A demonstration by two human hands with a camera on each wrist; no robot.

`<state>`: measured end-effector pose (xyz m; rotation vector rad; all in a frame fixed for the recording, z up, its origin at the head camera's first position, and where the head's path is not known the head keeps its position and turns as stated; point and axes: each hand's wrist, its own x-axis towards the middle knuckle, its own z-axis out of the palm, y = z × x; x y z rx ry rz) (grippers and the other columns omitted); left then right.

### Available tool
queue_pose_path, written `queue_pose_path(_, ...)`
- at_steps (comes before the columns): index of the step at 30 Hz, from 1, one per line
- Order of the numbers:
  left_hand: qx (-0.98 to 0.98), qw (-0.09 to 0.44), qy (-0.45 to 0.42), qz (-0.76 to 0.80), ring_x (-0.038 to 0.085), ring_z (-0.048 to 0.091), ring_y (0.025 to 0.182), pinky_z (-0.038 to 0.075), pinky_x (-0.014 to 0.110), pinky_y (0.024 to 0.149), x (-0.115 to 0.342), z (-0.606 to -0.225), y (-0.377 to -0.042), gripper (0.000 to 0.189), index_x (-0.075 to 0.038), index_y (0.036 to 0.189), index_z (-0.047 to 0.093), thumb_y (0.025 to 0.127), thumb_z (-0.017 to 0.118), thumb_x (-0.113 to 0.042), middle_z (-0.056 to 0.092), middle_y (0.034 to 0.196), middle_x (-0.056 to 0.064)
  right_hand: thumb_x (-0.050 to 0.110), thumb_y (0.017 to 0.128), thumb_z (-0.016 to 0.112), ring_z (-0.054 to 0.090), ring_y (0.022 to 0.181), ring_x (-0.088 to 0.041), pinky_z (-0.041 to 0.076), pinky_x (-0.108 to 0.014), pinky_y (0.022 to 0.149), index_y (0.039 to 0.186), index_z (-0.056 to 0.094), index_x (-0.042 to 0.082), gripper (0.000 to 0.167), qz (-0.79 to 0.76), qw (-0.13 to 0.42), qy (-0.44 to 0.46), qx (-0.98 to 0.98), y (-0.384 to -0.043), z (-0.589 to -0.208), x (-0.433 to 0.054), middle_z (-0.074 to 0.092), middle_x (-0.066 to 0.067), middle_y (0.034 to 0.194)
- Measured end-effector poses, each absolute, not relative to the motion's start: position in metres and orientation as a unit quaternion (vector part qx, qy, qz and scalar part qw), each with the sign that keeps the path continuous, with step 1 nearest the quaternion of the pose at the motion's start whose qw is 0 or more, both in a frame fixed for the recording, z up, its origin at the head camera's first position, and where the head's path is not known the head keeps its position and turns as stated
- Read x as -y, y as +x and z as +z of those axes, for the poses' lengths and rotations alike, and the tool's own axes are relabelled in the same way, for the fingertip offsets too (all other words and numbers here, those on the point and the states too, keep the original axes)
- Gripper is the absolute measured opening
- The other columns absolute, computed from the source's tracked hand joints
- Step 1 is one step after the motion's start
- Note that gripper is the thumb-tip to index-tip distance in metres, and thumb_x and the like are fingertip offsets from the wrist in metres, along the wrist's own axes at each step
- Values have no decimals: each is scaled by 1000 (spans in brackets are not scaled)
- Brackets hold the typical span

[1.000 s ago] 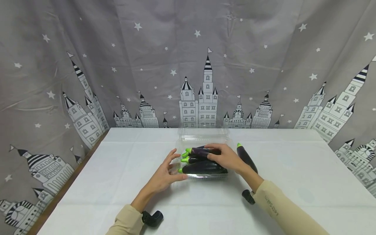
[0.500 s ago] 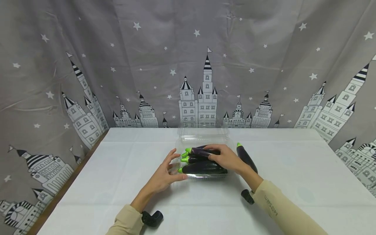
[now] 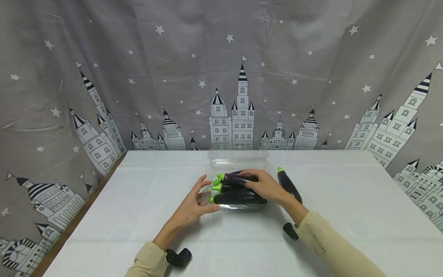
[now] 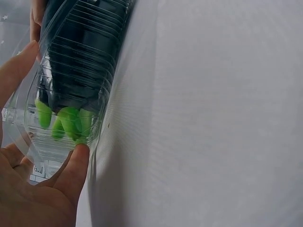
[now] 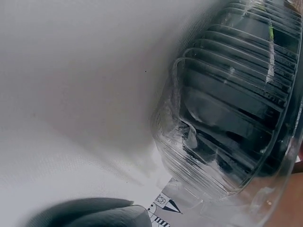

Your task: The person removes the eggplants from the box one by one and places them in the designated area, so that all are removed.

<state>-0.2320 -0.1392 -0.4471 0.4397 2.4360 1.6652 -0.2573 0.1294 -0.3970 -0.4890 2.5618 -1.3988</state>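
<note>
Holding the top eggplant [image 3: 232, 178] in my right hand [image 3: 262, 185], thumb and fingers curled round it, above the other eggplants [image 3: 240, 197] in the clear box [image 3: 242, 207]. My left hand [image 3: 191, 207], spread wide, touches the box's left end. Best practice, I judge: lower it gently, stems aligned, box braced. Versus half a second ago: hands and eggplants virtually unmoved; view shifted slightly.

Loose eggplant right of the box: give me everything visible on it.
The eggplant is long, smooth and glossy, near-black purple, with a bright green stem end. It lies on its side on the white table, apart from the clear box, slanting with the stem pointing away from the person. The right forearm covers its near tip; whether they touch, I can't tell.
</note>
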Motion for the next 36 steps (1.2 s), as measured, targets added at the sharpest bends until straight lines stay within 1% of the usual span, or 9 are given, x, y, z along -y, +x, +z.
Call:
queue_pose_path(1,-814,79,146,556,46,33,138,38,54,105,139,-447,-232,85,-8,151,34,82,82,-24,9,165,2,9,93,55,54,112,-27,42,-49,97,132,62,9,40,-471,91,-165,-862,-257,-397,-129,56,-12,136)
queue_pose_path(8,-821,72,131,551,44,35,137,40,53,104,140,-450,-233,101,-18,158,20,80,84,-26,26,159,9,7,93,56,54,116,-27,41,-50,100,131,62,7,39,-471,81,-169,-862,-258,-397,-127,57,-12,136)
queue_pose_path(15,-819,71,132,553,44,35,138,39,53,105,140,-448,-232,98,-16,157,24,80,84,-24,22,161,9,6,94,55,54,118,-27,41,-50,101,131,62,7,38,-471,77,-169,-862,-259,-398,-127,57,-11,136)
queue_pose_path(21,-820,72,138,551,46,35,137,40,53,104,139,-447,-233,100,-16,158,19,81,83,-23,28,158,12,6,94,54,53,118,-28,41,-50,100,131,63,7,38,-475,77,-169,-860,-259,-399,-130,57,-11,137)
queue_pose_path(26,-820,69,133,552,46,34,137,40,54,104,138,-447,-233,98,-16,157,22,80,83,-22,26,159,11,7,94,55,53,119,-28,41,-50,100,131,63,9,38,-477,81,-163,-860,-260,-399,-131,56,-11,137)
queue_pose_path(31,-820,67,136,552,47,34,137,39,55,104,137,-447,-233,97,-14,156,24,81,83,-22,22,161,11,7,95,56,52,121,-29,40,-51,101,130,64,10,37,-476,84,-153,-862,-260,-397,-132,57,-10,137)
queue_pose_path(36,-820,69,133,552,45,35,137,40,54,104,136,-447,-234,90,-11,153,32,80,84,-23,16,163,5,8,95,59,48,129,-31,36,-53,106,131,64,11,36,-471,75,-156,-865,-260,-394,-135,56,-9,139)
